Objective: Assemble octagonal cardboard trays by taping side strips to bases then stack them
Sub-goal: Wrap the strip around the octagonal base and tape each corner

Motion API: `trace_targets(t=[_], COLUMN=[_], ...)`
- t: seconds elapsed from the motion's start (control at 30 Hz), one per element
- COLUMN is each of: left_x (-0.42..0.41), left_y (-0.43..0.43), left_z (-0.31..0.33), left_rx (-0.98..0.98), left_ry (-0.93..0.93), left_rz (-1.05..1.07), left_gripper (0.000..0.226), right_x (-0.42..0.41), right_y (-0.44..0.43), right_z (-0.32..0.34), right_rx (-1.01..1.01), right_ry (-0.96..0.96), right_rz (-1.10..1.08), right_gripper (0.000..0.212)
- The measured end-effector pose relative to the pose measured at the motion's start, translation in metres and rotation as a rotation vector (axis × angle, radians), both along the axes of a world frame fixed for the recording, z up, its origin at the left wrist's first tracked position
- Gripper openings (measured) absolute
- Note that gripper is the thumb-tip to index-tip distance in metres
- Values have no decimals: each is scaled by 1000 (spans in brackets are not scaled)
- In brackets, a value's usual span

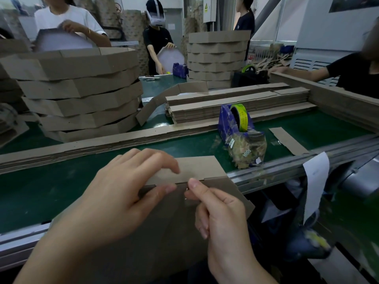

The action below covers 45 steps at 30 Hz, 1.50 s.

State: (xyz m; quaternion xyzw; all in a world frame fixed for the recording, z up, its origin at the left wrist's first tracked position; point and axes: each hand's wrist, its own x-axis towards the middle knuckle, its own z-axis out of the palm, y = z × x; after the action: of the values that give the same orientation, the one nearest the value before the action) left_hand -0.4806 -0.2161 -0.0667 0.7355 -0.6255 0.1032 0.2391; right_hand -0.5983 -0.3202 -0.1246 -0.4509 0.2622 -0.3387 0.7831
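Nearest, the left hand (127,187) has its grip folded over the side strip (201,167), fingers across the far face and thumb on the seam where it meets the base (164,232), which overhangs the near rail of the worktop (61,181). Just beside it, the right hand (221,214) holds its grip pinched, thumb against forefinger, on what looks like a short piece of clear tape (191,199) at that seam. Corrugated board like this should be light and stiff but crease readily, so it is best held near the joint; the tape will be limp and sticky, best pinched at one end. The worktop is a green belt with metal rails. Farther along stand a blue tape dispenser (235,119), loose flat strips (235,105), and a stack of finished trays (82,89). Beyond, other people (158,37) handle trays in a workshop.
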Motion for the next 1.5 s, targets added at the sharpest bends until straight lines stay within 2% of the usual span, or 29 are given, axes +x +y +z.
trace_targets(t=[0.13, 0.27, 0.33, 0.47, 0.63, 0.73, 0.87, 0.93, 0.97, 1.03, 1.1, 1.17, 1.27, 1.3, 1.37, 1.4, 1.47, 1.5], left_x=[2, 2, -1, -15, -9, -8, -7, -6, -6, -6, -7, -8, -7, -7, -13, -17, -26, -29], left_y=[1, -2, -8, -27, -29, -29, -27, -23, -21, -19, -17, -15, -10, -9, -12, -15, -22, -24], left_z=[3, 8, 9, 6, 3, 3, 2, 0, 0, 0, 2, 1, 3, 4, 8, 9, 11, 11], left_rx=[79, 121, 92, -49, -120, -120, -116, -84, -67, -40, 5, 71, 166, 173, 143, 121, 91, 84], left_ry=[-57, -3, 5, -122, -126, -124, -128, -150, -179, -216, -241, -279, -337, -356, -415, -434, -410, -375], left_rz=[4, 32, 59, 184, 139, 121, 122, 118, 118, 124, 132, 143, 185, 196, 198, 194, 193, 196], left_gripper=[34, 39, 41, 28, 35, 36, 36, 32, 30, 30, 38, 44, 61, 63, 50, 44, 46, 49], right_x=[-5, -7, -7, -4, -4, -7, -11, -17, -20, -26, -24, -14, -3, -1, 1, 1, 1, 1], right_y=[-3, -8, -9, -7, -15, -21, -23, -23, -26, -40, -58, -72, -75, -73, -65, -60, -54, -53], right_z=[-3, -6, -6, -6, -7, -6, -11, -15, -15, -12, -4, 1, 3, 3, 4, 5, 9, 12], right_rx=[-96, -131, -154, -180, -246, -306, -333, -446, -511, -644, -865, -1014, -1013, -1045, -1090, -1107, -1134, -1119], right_ry=[17, 11, 17, 20, 66, 125, 273, 256, 199, 47, 122, 321, 471, 490, 479, 456, 396, 375], right_rz=[58, 102, 106, 97, 117, 154, 258, 171, 58, -206, -335, -222, 18, 42, 56, 64, 102, 115], right_gripper=[41, 34, 33, 32, 20, 23, 39, 48, 48, 36, 21, 26, 36, 35, 33, 39, 52, 51])
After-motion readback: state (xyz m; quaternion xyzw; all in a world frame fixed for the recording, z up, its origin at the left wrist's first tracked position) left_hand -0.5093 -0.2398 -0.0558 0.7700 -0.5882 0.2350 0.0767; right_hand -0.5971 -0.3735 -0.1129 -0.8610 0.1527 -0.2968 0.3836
